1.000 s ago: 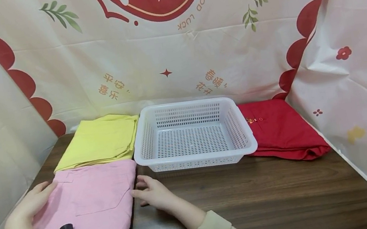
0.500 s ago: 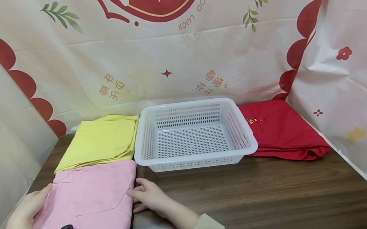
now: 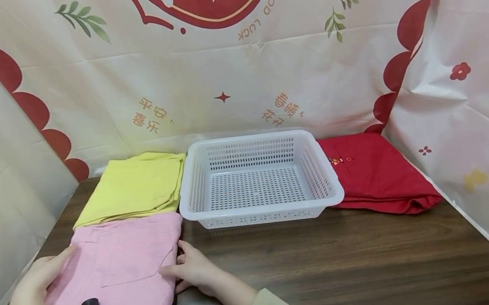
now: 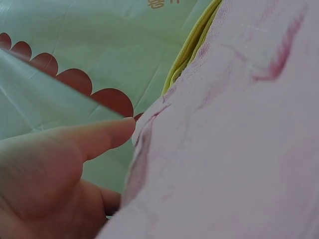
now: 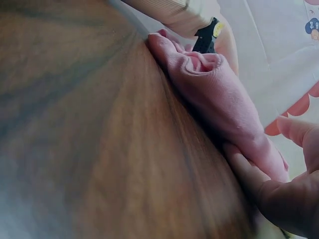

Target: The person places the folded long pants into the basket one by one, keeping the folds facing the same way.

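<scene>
A folded pink garment (image 3: 124, 275), with stitched pocket lines on top, lies at the table's left front. At its left edge is my left hand (image 3: 35, 284); in the left wrist view the thumb (image 4: 112, 137) is straight, its tip right at the fold, while the other fingers are mostly hidden behind the cloth. My right hand (image 3: 196, 271) is at the right edge, thumb over the top. From the right wrist view, the thumb (image 5: 294, 130) stands raised apart from the cloth and a finger (image 5: 244, 167) lies low along the garment's side, by the tabletop.
Behind the pink garment lies a folded yellow garment (image 3: 134, 187), edge to edge with it. A white perforated plastic basket (image 3: 264, 214) stands at the back middle of the wooden table (image 3: 332, 267). A folded red garment (image 3: 373, 168) lies right of it. Printed curtains (image 3: 192, 75) enclose the table.
My right hand has moved left and slightly toward me, from beside the pink garment to its edge, thumb now over the top. My left hand has barely moved.
</scene>
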### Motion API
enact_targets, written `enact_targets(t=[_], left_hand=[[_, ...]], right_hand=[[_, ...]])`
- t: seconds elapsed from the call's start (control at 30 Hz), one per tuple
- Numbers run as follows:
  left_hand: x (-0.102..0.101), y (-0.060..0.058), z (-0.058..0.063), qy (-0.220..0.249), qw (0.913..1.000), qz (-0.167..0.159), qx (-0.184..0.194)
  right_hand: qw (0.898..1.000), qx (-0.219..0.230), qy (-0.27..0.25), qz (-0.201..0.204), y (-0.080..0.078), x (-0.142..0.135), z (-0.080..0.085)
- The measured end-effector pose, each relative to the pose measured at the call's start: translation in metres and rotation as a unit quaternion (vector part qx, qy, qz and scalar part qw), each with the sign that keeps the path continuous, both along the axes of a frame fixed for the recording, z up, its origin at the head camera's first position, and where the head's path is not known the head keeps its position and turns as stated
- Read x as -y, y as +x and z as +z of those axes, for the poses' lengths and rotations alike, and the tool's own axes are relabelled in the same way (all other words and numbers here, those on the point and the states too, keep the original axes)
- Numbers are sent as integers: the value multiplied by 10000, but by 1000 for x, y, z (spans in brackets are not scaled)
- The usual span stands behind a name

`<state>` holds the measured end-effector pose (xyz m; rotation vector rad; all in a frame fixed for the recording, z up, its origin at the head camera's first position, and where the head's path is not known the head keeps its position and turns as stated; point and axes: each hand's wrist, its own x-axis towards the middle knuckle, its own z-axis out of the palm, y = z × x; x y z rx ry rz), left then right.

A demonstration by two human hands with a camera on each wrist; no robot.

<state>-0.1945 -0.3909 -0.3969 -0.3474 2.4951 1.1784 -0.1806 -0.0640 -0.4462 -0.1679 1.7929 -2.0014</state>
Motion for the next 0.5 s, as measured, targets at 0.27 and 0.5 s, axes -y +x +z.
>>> enact_targets(t=[0.27,0.5], left_hand=[[-3,-2,-2,159,9996,126,215],[-3,-2,-3,510,9980,165,329]], right_hand=[[9999,-21,-115,120,2,3,-3],[9994,-217,-65,278,2,2,-3]])
